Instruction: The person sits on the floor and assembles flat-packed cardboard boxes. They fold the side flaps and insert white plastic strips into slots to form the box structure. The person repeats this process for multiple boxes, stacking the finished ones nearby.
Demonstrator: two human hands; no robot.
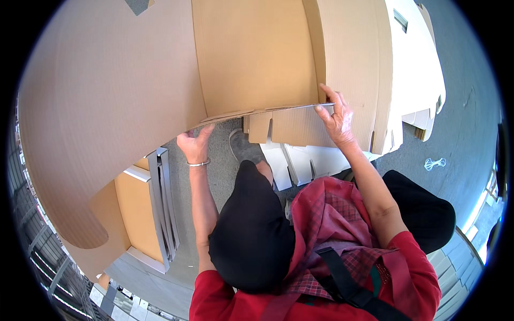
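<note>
A large brown cardboard box point(257, 53), partly folded, spreads across the upper middle. A broad flap extends from it to the left, and its near wall shows edge-on as a thin line. My left hand point(196, 144) grips the near left corner from below, thumb raised against the edge and the other fingers partly hidden by the board. At the near right corner, my right hand point(338, 119) pinches the wall's end between thumb and fingers. A metal bangle circles my left wrist.
Flat white-faced cardboard pieces point(326, 160) lie under the box, with more stacked at right. Several folded cardboard trays point(140, 206) stand at lower left. A bundle of white string point(435, 163) lies on the grey floor point(460, 107). My shoe point(245, 147) is below the box.
</note>
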